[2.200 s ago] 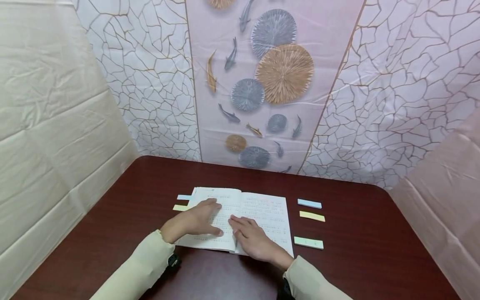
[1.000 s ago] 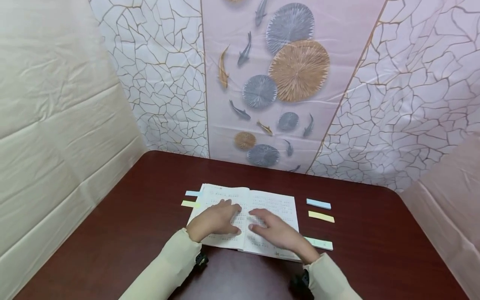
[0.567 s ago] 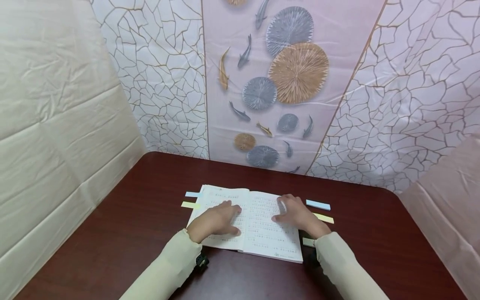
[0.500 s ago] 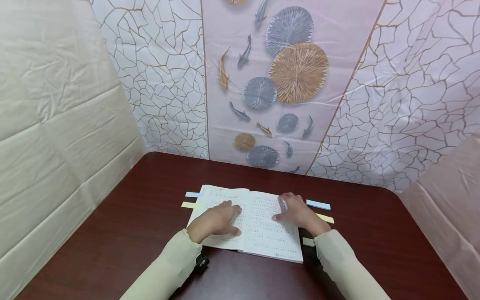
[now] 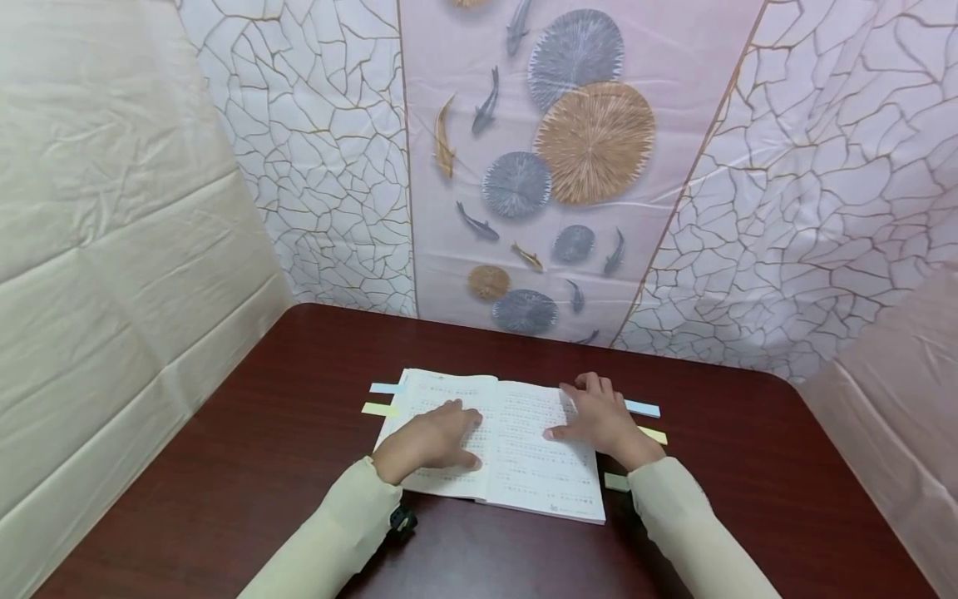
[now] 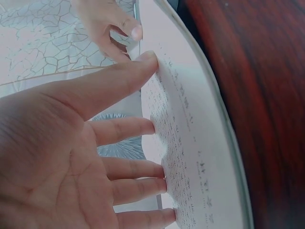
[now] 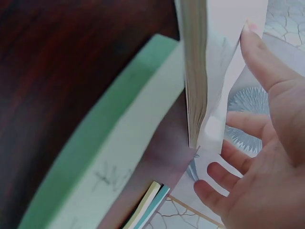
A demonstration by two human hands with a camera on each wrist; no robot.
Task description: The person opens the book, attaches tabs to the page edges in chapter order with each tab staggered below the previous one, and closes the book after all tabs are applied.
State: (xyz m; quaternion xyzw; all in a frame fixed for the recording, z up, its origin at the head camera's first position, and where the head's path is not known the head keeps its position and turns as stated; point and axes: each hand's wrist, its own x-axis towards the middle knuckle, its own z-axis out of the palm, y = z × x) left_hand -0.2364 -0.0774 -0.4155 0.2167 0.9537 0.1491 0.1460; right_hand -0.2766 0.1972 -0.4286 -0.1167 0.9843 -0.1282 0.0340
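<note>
An open book [image 5: 542, 478] with printed text lies on the table. My left hand [image 5: 430, 439] rests on its left page, fingers spread and nearly straight, fingertips on the paper in the left wrist view. My right hand [image 5: 602, 420] is at the upper outer edge of the right page. Its thumb touches the page and its fingers spread loosely at and past the edge; in the right wrist view the paper there stands a little off the page block [image 7: 194, 71]. A blue sticky tab [image 5: 384, 388] and a yellow sticky tab [image 5: 379, 409] stick out from the left page.
Right of the book lie a blue sticky-note pad [image 5: 645, 408], a yellow one [image 5: 655, 435] and a green one [image 5: 617, 482], partly hidden by the right hand and sleeve. The dark red table [image 5: 247, 466] meets patterned cloth walls [image 5: 329, 208].
My right hand has moved from near the spine to the right page's outer edge, then slightly farther up along it. My left hand has shifted toward the spine and then stayed still.
</note>
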